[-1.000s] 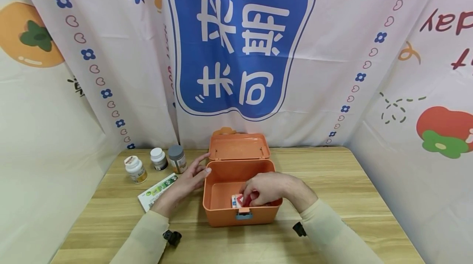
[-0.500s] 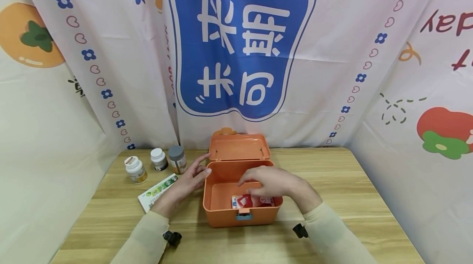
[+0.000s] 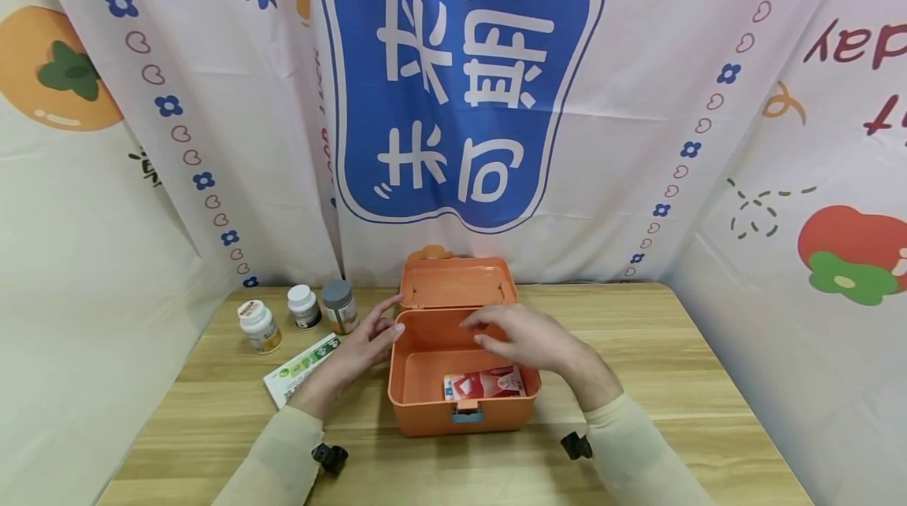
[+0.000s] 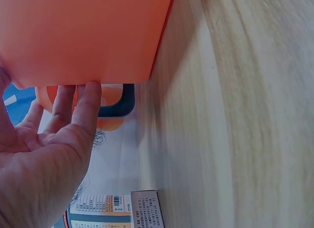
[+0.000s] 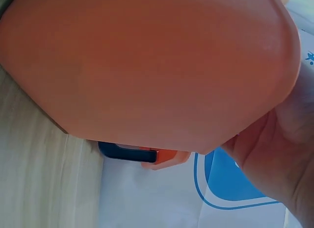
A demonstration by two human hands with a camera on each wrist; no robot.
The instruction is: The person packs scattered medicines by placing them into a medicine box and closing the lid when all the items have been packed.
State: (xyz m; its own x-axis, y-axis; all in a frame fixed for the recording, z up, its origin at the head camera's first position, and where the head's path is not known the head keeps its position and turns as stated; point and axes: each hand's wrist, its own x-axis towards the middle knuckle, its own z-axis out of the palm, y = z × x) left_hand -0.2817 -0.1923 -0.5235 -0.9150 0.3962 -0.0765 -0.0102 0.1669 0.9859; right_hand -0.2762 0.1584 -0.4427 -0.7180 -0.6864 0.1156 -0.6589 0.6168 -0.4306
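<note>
An orange box (image 3: pixel 464 417) stands on the table with its lid (image 3: pixel 457 286) tipped back. Red and white packets (image 3: pixel 485 384) lie inside along its front wall. My left hand (image 3: pixel 368 341) rests against the box's left side, fingers spread; in the left wrist view the hand (image 4: pixel 54 139) has its fingertips at the orange wall. Over the right part of the box hovers my right hand (image 3: pixel 527 337), fingers loosely bent and holding nothing. In the right wrist view the box's side (image 5: pixel 147 71) hides the fingers of that hand (image 5: pixel 270 154).
Left of the box stand a white bottle (image 3: pixel 260 326), a white-capped dark bottle (image 3: pixel 305 307) and a grey-lidded jar (image 3: pixel 340 307). A white and green carton (image 3: pixel 301 368) lies in front of them, beside my left forearm. A printed curtain (image 3: pixel 453 246) hangs behind the table.
My right hand has let go of the red packet and risen towards the back right of the box. The packet now lies flat inside. My left hand has stayed in place.
</note>
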